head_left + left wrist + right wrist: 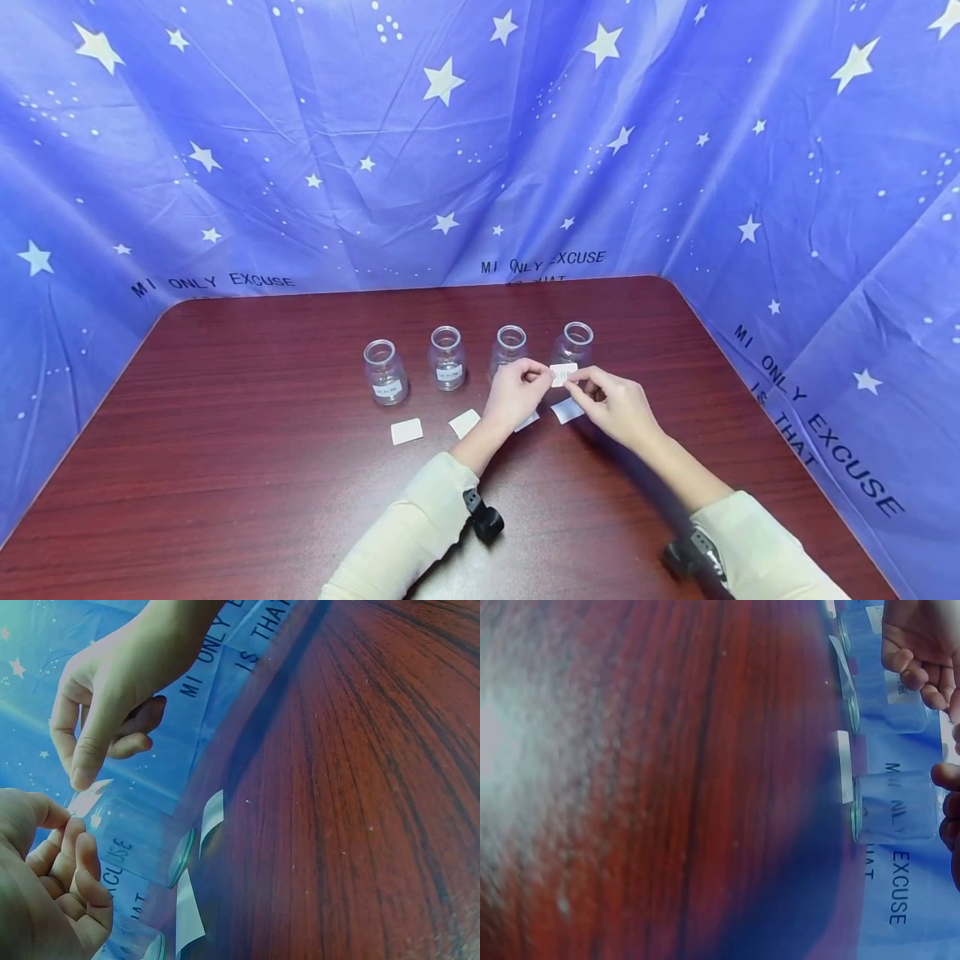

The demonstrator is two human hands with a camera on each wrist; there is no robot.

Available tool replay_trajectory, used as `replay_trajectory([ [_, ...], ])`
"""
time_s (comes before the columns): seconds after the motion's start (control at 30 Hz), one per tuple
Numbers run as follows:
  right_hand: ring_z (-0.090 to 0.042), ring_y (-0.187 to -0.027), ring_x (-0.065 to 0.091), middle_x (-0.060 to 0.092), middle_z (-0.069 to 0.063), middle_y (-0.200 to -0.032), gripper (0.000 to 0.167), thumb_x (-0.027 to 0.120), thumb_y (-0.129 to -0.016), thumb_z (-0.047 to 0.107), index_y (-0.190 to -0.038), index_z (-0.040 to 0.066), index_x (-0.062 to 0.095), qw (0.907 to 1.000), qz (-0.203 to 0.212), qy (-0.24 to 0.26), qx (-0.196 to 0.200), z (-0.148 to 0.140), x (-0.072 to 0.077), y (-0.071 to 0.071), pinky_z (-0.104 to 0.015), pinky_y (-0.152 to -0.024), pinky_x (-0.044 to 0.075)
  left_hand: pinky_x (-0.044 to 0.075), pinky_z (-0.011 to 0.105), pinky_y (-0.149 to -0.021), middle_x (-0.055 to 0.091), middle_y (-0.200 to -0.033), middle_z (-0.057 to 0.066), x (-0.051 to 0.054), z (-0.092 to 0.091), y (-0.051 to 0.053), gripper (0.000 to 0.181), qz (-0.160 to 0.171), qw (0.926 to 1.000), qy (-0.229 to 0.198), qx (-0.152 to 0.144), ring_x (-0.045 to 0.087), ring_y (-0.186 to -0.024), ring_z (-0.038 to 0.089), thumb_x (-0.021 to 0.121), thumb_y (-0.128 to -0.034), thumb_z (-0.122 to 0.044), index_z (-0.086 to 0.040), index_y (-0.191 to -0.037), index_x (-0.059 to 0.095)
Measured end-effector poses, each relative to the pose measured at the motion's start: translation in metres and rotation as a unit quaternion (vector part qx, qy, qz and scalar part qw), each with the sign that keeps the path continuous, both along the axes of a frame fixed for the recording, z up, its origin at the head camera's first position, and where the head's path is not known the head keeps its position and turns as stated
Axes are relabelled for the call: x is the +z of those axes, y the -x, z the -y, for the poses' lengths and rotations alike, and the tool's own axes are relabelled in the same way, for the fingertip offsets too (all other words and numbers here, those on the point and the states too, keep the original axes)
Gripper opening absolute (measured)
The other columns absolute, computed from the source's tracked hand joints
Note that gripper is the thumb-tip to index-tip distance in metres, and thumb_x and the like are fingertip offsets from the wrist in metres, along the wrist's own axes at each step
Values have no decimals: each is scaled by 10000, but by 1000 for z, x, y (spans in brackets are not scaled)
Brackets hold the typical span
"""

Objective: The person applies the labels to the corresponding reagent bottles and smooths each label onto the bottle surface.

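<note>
A small white printed label (563, 374) is stretched between both hands in front of the rightmost glass jar (578, 335). My left hand (519, 393) pinches its left edge between thumb and forefinger. Its opposite edge is pinched by my right hand (617, 407), also with thumb and forefinger. In the left wrist view the label (90, 796) is off the glass of the jar (139, 844) behind it. No label shows on that jar (896, 806) in the right wrist view. My left hand partly covers the neighbouring jar (511, 340) in the head view.
Two more labelled jars, one at far left (384, 372) and one beside it (447, 358), continue the row. White paper slips, such as the leftmost (407, 432) and rightmost (567, 410), lie before the jars on the brown table (247, 467). A starry blue curtain (337, 125) surrounds the table's back.
</note>
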State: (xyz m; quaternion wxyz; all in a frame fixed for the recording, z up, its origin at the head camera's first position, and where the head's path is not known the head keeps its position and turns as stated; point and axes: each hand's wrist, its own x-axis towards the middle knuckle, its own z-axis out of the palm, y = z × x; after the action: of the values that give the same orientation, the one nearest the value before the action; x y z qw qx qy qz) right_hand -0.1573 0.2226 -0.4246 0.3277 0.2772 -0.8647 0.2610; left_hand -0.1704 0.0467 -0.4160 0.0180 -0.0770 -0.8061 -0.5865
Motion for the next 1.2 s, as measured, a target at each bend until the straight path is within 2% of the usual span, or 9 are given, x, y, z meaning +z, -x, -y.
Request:
replay_trajectory([
  [0.17, 23, -497, 422, 498, 112, -539, 129, 746, -746, 77, -837, 107, 659, 9969, 462, 409, -484, -4, 3, 1, -124, -466, 335, 407, 141, -556, 613, -677, -9, 1, 0, -1, 142, -33, 10000, -86, -4, 489, -589, 11, 612, -834, -162, -61, -879, 700],
  [0.37, 24, -467, 346, 451, 104, -539, 88, 703, -820, 140, -892, 112, 660, 9862, 1304, 615, -814, -6, 8, 0, -194, -441, 301, 404, 134, -564, 611, -697, -4, 1, -1, 0, 135, -120, 9998, -55, -160, 482, -600, 11, 622, -843, -157, -53, -890, 694],
  [0.47, 30, -453, 351, 464, 95, -535, 86, 689, -831, 133, -903, 104, 653, 9838, 1455, 716, -764, -7, 8, 0, -198, -430, 303, 399, 132, -560, 608, -697, -5, 1, -2, 0, 134, -138, 9996, -39, -263, 477, -595, 10, 623, -847, -159, -54, -896, 690],
  [0.6, 37, -431, 377, 496, 70, -515, 82, 683, -823, 67, -883, 69, 626, 9823, 1504, 1027, -444, -8, 7, 0, -162, -402, 313, 395, 127, -555, 603, -695, -12, 0, -4, 0, 138, -164, 9994, 20, -307, 473, -591, -2, 626, -853, -170, -58, -903, 688],
  [0.77, 14, -428, 404, 519, 28, -519, 70, 664, -838, 56, -856, 53, 596, 9697, 1952, 1449, -250, -12, 7, 0, -157, -391, 325, 408, 136, -562, 612, -690, -1, 2, -5, -1, 125, -264, 9989, 129, -372, 471, -588, -5, 640, -841, -158, -54, -890, 689],
  [0.87, 3, -431, 406, 525, 17, -526, 71, 660, -851, 81, -858, 54, 595, 9639, 2160, 1527, -307, -14, 6, 0, -160, -396, 324, 418, 145, -580, 626, -699, -2, 4, -5, -3, 106, -305, 9982, 360, -375, 479, -601, 1, 655, -829, -162, -74, -878, 688],
  [1.03, 23, -440, 397, 532, -13, -533, 69, 651, -858, 72, -873, 33, 596, 9624, 2266, 1447, -392, -16, 5, 0, -113, -410, 307, 420, 152, -587, 640, -708, -25, 5, -8, -5, 87, -349, 9951, 896, -247, 509, -624, 17, 656, -832, -202, -130, -874, 684],
  [1.2, 32, -444, 385, 537, -95, -539, 68, 625, -857, 14, -882, -33, 583, 9597, 2349, 1510, -304, -8, 22, -10, -65, -424, 255, 415, 159, -573, 654, -712, -57, 5, -12, -5, 74, -436, 9902, 1324, -81, 533, -625, 20, 650, -834, -231, -165, -854, 677],
])
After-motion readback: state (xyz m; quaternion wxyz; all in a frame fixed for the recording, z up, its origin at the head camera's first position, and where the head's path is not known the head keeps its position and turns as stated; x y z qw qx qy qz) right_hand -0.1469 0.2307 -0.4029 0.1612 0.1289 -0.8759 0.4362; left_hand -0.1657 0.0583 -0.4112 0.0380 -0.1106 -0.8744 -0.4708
